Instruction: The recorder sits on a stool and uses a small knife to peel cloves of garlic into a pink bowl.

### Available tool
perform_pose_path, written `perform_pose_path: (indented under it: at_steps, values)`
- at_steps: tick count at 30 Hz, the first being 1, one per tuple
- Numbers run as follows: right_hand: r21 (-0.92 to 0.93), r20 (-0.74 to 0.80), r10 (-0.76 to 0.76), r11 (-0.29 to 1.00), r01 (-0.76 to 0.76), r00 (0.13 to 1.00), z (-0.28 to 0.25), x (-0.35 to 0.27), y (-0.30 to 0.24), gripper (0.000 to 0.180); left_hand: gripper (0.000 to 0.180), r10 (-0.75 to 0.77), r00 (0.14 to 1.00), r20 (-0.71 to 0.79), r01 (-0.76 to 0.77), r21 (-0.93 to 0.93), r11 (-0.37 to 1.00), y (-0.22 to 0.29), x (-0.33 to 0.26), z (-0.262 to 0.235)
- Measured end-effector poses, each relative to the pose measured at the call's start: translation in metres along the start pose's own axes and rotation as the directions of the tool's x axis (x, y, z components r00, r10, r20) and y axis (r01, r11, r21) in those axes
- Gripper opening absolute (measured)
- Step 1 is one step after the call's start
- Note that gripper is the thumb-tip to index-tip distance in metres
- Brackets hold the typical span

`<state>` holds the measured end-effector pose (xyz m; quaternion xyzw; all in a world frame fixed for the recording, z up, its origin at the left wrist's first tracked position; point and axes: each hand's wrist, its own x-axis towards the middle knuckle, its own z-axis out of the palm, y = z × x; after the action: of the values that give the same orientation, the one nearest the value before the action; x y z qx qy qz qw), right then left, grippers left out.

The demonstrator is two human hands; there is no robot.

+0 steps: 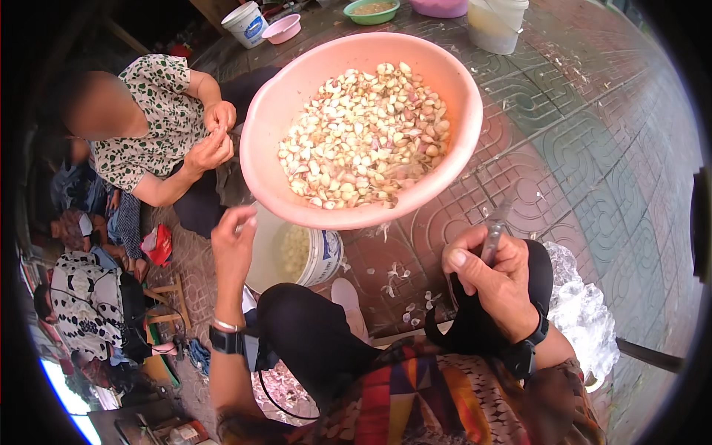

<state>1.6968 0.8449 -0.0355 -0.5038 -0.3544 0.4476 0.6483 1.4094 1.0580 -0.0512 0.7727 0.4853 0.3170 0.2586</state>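
Observation:
My left hand (233, 241) is raised beside the rim of a white bucket (324, 256). Its fingers are bent and a little apart, and I see nothing in them. Pale peeled garlic cloves (295, 251) lie inside that bucket. In my right hand (493, 274), above my right knee, is a small knife (495, 231) with its blade pointing up and away. Beyond both hands stands a large pink basin (256, 159) holding many garlic cloves (363, 137), some with reddish skin on. The basin's near rim overhangs part of the bucket.
Across to the left sits a co-worker (159, 126), both hands together near the basin. More buckets (498, 26) and small basins (371, 11) stand at the back. Clear plastic (578, 311) lies by my right knee. Garlic skins (397, 273) litter the patterned paving.

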Motion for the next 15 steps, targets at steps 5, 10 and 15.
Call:
perform_pose_path:
  at_steps: [5,10,15]
  values:
    - [-0.005,0.029,0.055,0.999,-0.054,0.998,-0.008,0.000,-0.006,0.010,0.015,0.213,0.797,0.565,-0.198,-0.089,0.976,0.065,0.068,0.065]
    - [0.005,0.044,0.056,0.998,-0.056,0.997,-0.012,0.005,-0.011,0.009,0.020,-0.062,0.496,0.866,-0.170,0.167,0.971,0.024,0.113,0.138]
    - [0.046,0.069,0.010,0.999,-0.013,0.998,-0.017,0.008,-0.010,0.009,0.020,-0.070,0.438,0.896,-0.445,0.284,0.849,0.012,0.129,0.159]
